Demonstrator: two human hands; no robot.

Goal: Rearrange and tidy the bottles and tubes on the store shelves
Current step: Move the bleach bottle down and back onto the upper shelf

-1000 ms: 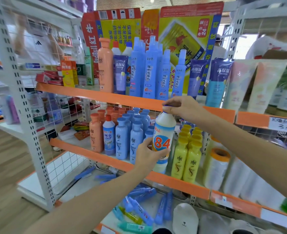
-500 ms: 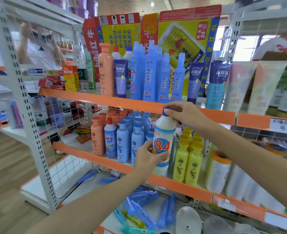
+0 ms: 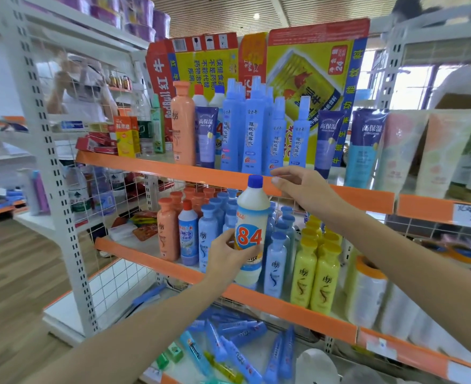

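Your left hand (image 3: 223,254) is wrapped around the middle of the white "84" bottle (image 3: 249,231), fingers over its label, holding it upright in front of the middle shelf (image 3: 256,296). The bottle's base sits level with the shelf's orange front edge, between the light blue bottles (image 3: 274,266) and the ones further left; whether it rests on the shelf you cannot tell. Your right hand (image 3: 302,187) hangs open just right of the blue cap (image 3: 255,180), fingers loosely curled and not touching it, in front of the upper shelf (image 3: 364,199). Yellow bottles (image 3: 316,273) stand just right of the blue ones. Blue tubes (image 3: 237,346) lie scattered on the bottom shelf.
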